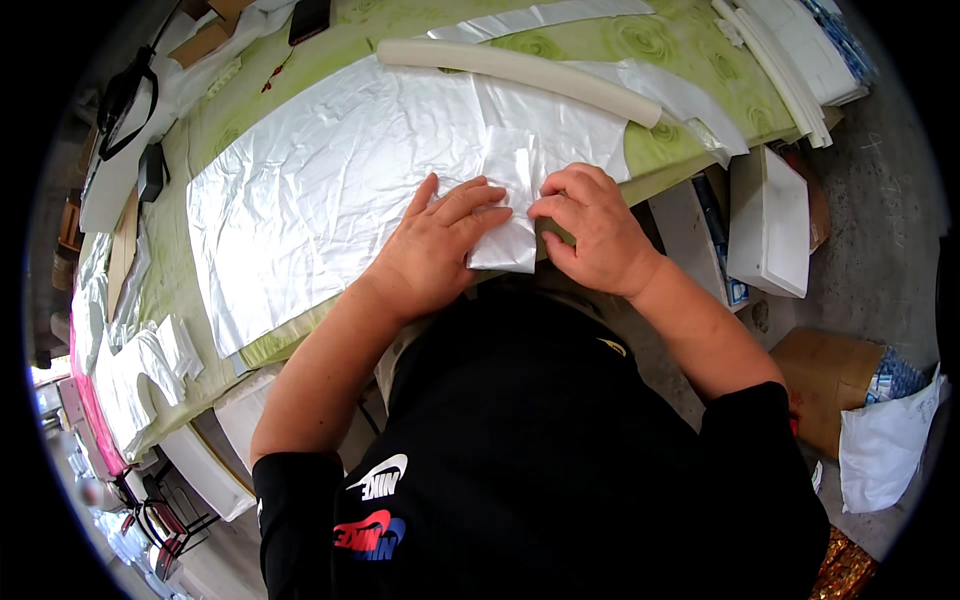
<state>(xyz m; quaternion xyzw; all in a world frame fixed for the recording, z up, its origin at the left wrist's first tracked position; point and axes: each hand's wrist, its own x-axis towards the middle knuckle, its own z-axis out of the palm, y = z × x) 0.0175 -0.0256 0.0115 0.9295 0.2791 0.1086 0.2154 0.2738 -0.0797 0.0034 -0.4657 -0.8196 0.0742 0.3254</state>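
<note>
A large white, silvery plastic sheet lies wrinkled on the table. On its near right part is a smaller folded piece of the same glossy film, reaching the table's front edge. My left hand rests on that folded piece with its fingers spread, holding it down from the left. Just right of it, my right hand has bent fingers, their tips at the film's right edge. Its thumb stands apart from the index finger, and no grip on the film shows.
A long off-white tube lies across the sheet's far side on the green patterned tablecloth. A dark phone lies at the back. White film pieces sit at left. Below the right edge are a white bin and a cardboard box.
</note>
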